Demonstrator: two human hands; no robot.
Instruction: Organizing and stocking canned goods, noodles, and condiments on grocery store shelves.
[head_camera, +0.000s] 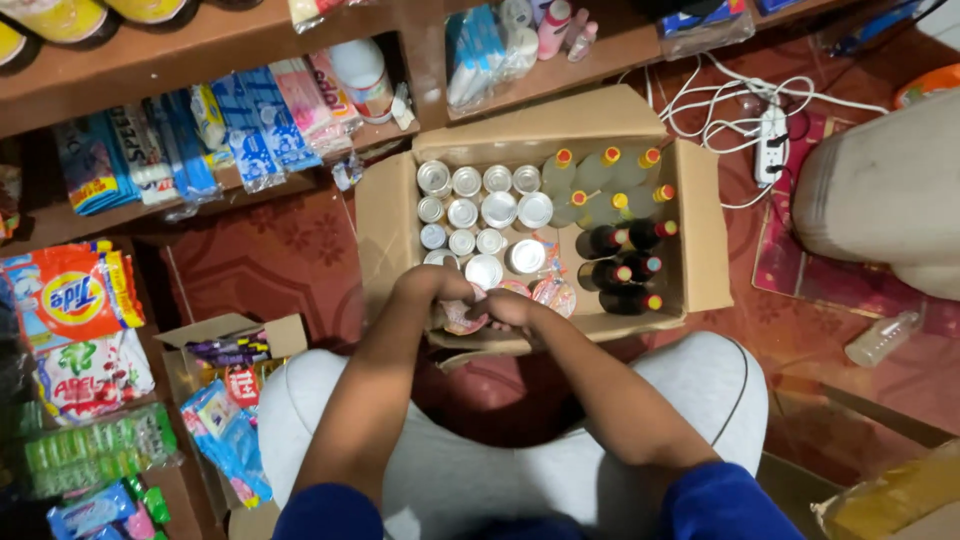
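An open cardboard box (700, 230) stands on the red floor in front of my knees. It holds several silver-topped cans (465, 205), pale bottles with yellow and red caps (600, 180), dark bottles (625, 270) and small round cups with pink lids (552, 293). My left hand (432, 290) and my right hand (505, 308) meet at the box's near edge. Together they grip a small round pink-lidded cup (462, 318), partly hidden by my fingers.
Wooden shelves (200, 55) at the back carry packets, sachets and bottles. A smaller box of snack packets (235, 365) sits at my left, detergent bags (70, 300) beyond it. A white power strip with cables (770, 135) and a clear bottle (882, 340) lie at right.
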